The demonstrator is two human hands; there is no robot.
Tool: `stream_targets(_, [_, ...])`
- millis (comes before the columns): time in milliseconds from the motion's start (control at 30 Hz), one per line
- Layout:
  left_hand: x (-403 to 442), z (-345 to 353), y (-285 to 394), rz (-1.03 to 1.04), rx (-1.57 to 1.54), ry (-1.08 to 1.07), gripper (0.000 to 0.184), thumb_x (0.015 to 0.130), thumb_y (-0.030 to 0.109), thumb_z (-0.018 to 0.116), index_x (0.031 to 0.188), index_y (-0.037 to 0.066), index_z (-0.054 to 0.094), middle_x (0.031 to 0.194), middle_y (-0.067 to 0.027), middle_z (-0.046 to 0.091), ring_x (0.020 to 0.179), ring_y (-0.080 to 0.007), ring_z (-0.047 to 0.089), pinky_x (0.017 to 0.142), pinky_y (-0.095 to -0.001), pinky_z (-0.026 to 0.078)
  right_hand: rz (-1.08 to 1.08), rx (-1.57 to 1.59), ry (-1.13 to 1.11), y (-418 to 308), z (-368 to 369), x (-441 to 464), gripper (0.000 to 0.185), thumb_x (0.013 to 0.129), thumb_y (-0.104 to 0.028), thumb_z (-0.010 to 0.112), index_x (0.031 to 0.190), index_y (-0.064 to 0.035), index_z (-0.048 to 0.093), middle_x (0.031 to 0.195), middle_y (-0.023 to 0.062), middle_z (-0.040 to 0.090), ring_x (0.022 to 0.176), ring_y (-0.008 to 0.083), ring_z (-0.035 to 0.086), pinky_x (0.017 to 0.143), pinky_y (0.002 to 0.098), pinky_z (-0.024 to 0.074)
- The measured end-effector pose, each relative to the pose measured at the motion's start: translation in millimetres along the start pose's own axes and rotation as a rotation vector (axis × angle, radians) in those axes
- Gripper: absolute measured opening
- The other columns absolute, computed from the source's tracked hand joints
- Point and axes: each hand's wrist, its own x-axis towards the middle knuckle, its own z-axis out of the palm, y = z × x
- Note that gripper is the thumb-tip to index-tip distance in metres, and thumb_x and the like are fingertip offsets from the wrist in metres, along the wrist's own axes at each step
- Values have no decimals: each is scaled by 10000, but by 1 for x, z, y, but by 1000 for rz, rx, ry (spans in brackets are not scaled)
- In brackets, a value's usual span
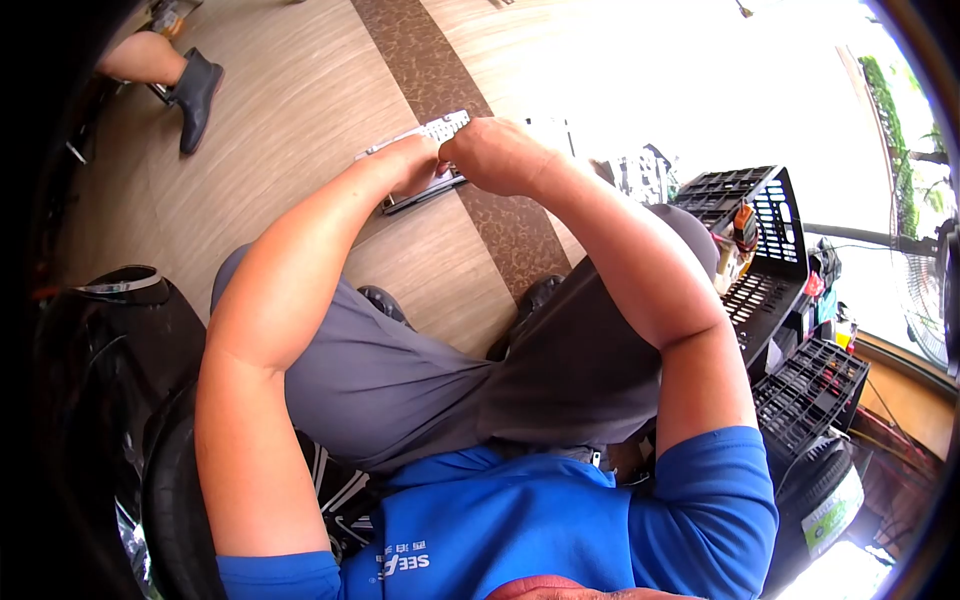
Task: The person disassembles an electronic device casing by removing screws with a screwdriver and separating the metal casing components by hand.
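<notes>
My left hand point(412, 166) and my right hand point(498, 156) meet in front of me, over a flat, light-coloured object point(446, 126) with rows of small pale segments and a dark lower edge. Both hands look closed, fingers curled inward and touching or nearly touching each other. What lies between the fingertips is hidden by the hands. The flat object shows past the hands above and below, and I cannot tell its exact kind.
Black plastic crates point(768, 230) with assorted items stand at my right, one behind another. A black tyre point(172, 490) and glossy black bodywork point(110, 350) are close on my left. Another person's boot point(198, 98) rests on the wood-look floor point(290, 90) at upper left.
</notes>
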Motion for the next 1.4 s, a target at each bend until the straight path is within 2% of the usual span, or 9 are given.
stream_targets(67, [2, 4, -7, 72, 72, 35, 116, 828, 51, 488, 825, 55, 604, 892, -162, 646, 818, -286, 557, 763, -379, 456, -57, 25, 44, 2, 4, 0, 263, 852, -44, 524, 1011, -135, 713, 900, 146, 692, 880, 308, 670, 794, 410, 528])
stream_targets(300, [-1, 2, -5, 79, 137, 25, 167, 822, 60, 502, 884, 72, 657, 965, -176, 672, 900, -299, 619, 793, -378, 479, -69, -34, 51, -3, 8, 1, 265, 846, -46, 537, 1026, -130, 712, 913, 140, 689, 888, 308, 668, 793, 412, 525])
stream_targets(367, [-7, -3, 3, 37, 115, 20, 169, 828, 63, 503, 894, 67, 659, 972, -185, 673, 893, -305, 618, 796, -381, 478, -63, -8, 69, -3, 10, 1, 179, 816, -35, 547, 907, -49, 701, 898, 176, 691, 901, 313, 677, 793, 401, 537])
stream_targets(833, [6, 9, -16, 165, 125, 88, 132, 843, 44, 481, 841, 64, 612, 843, -133, 643, 764, -226, 518, 734, -357, 452, -62, -37, 183, -2, 20, 4, 163, 866, -74, 528, 957, -84, 663, 932, 104, 695, 899, 274, 670, 793, 377, 529])
stream_targets(900, [7, 13, -18, 162, -76, 107, 125, 849, 45, 477, 831, 64, 599, 826, -125, 633, 759, -232, 508, 730, -353, 451, -67, -15, 184, -1, 21, 6, 165, 870, -68, 520, 967, -80, 653, 935, 100, 696, 902, 276, 669, 795, 380, 529])
stream_targets(1067, [5, 8, -13, 157, 126, 76, 119, 851, 45, 471, 820, 56, 586, 859, -126, 623, 774, -233, 497, 740, -352, 446, -61, -27, 169, -2, 17, 4, 159, 854, -73, 533, 934, -62, 669, 905, 127, 696, 878, 285, 679, 777, 385, 540])
stream_targets(1133, [1, 3, -5, 48, -190, 48, 115, 845, 36, 465, 831, 49, 578, 871, -142, 619, 792, -239, 499, 753, -352, 444, -65, -16, 184, -1, 17, 3, 150, 835, -71, 549, 904, -37, 679, 878, 157, 695, 857, 295, 687, 761, 390, 551])
stream_targets(1233, [-1, 0, -3, 108, 124, 34, 114, 842, 37, 456, 849, 48, 569, 877, -153, 615, 795, -243, 493, 764, -353, 440, -50, -40, 192, -1, 18, 5, 148, 830, -85, 564, 853, -46, 705, 846, 154, 699, 825, 294, 692, 743, 385, 557])
stream_targets(1400, [3, 3, -8, 99, 72, 10, 131, 836, 29, 445, 875, 43, 569, 927, -164, 626, 846, -266, 535, 796, -359, 449, 15, 0, 144, 1, 19, 7, 171, 884, -211, 587, 891, -76, 691, 820, 156, 686, 821, 312, 678, 736, 428, 529])
